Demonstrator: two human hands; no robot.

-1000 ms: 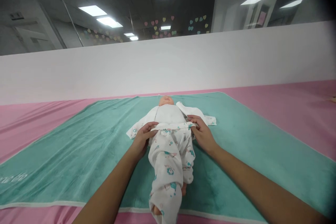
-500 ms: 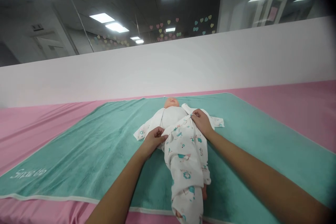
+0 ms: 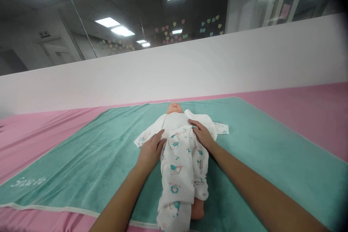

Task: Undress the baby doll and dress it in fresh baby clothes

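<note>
A person's left hand [image 3: 150,149] pressed flat at the waistband of white animal-print baby trousers [image 3: 182,174] on a baby doll [image 3: 174,108] lying face up, as the right hand [image 3: 202,135] rested on the opposite hip. The doll's bare foot [image 3: 197,209] showed below one trouser leg. A white printed top [image 3: 175,123] lay with its sleeves spread across a teal towel [image 3: 81,159] on a pink sheet [image 3: 299,116], before a white partition [image 3: 174,76] and a glass panel [image 3: 122,7] dotted with heart stickers [image 3: 176,30].

Two hands [image 3: 150,151], one baby doll [image 3: 174,108] — one towel [image 3: 81,166]
</note>
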